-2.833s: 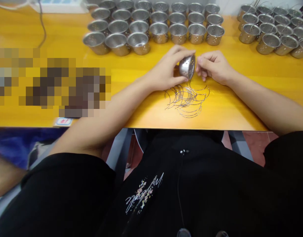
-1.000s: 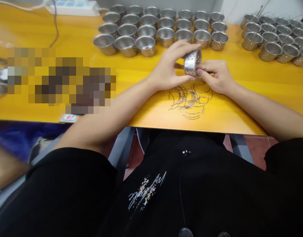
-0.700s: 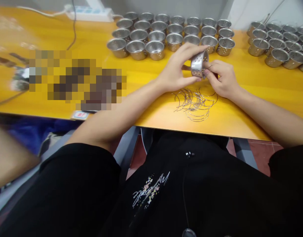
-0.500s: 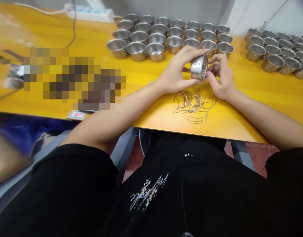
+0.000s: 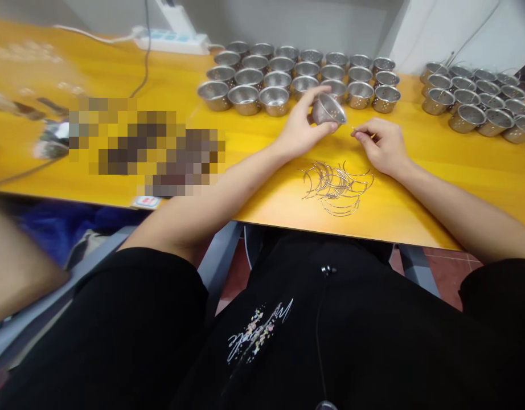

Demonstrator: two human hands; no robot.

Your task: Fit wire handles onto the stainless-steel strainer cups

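Observation:
A small perforated metal cup [image 5: 328, 109] is in my left hand [image 5: 303, 126], thumb on the near side and fingers over the far side. It is tilted, with its mouth turned to the right and up. Just right of the rim, my right hand [image 5: 381, 145] is closed in a pinch on a thin metal wire [image 5: 352, 128]. Only the wire's tip shows, apart from the cup; the rest is hidden by the fingers. Below both hands, a loose pile of curved wires [image 5: 337, 185] lies on the yellow table [image 5: 271, 199].
Rows of similar metal cups [image 5: 276, 101] stand behind my hands. Another group of cups [image 5: 467, 118] with wires on some stands at the right. A power strip [image 5: 172, 42] lies at the back left. A person's arm [image 5: 19, 262] shows at the left edge.
My right hand has drawn away from the cup's rim, and the wire tip now shows in its fingers. My left hand has tipped the cup, turning its mouth more upward.

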